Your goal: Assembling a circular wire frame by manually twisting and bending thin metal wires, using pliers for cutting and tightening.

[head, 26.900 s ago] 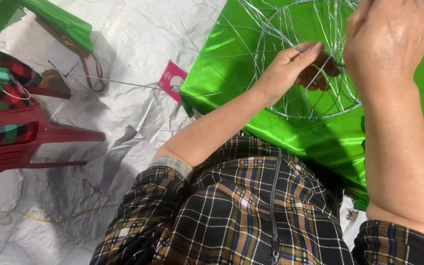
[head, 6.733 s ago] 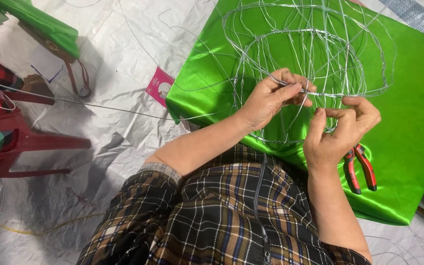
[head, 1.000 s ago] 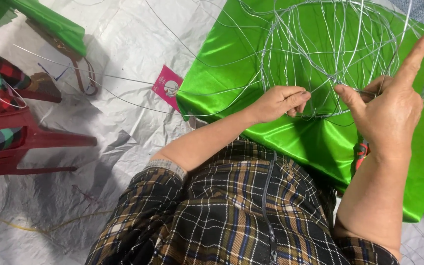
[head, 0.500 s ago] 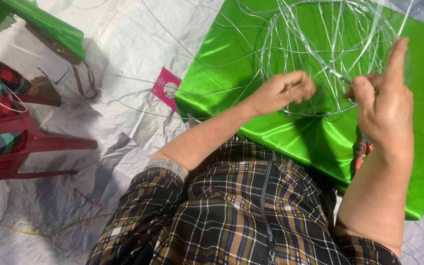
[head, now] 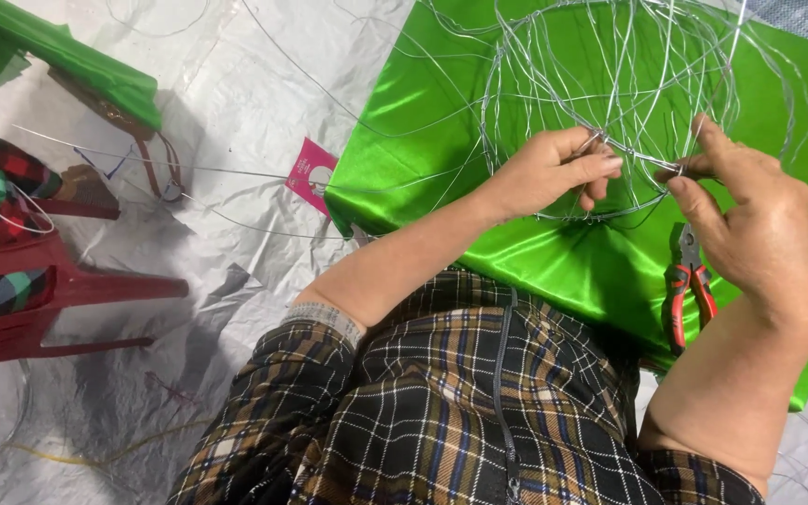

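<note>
One round wire frame (head: 610, 103) lies on one sheet of shiny green satin cloth (head: 423, 112), and both hands work at the frame's near rim. The left hand (head: 554, 173) has its grip pressed together, pinching a thin wire at that rim; the right hand (head: 750, 234) pinches the same wire a little further along, thumb against forefinger. One pair of red-handled pliers (head: 685, 285) lies on the cloth just below the frame, beside the right wrist. One pink card tag (head: 310, 173) sits off the cloth's left corner, and two red plastic stools (head: 58, 290) stand well left of it.
</note>
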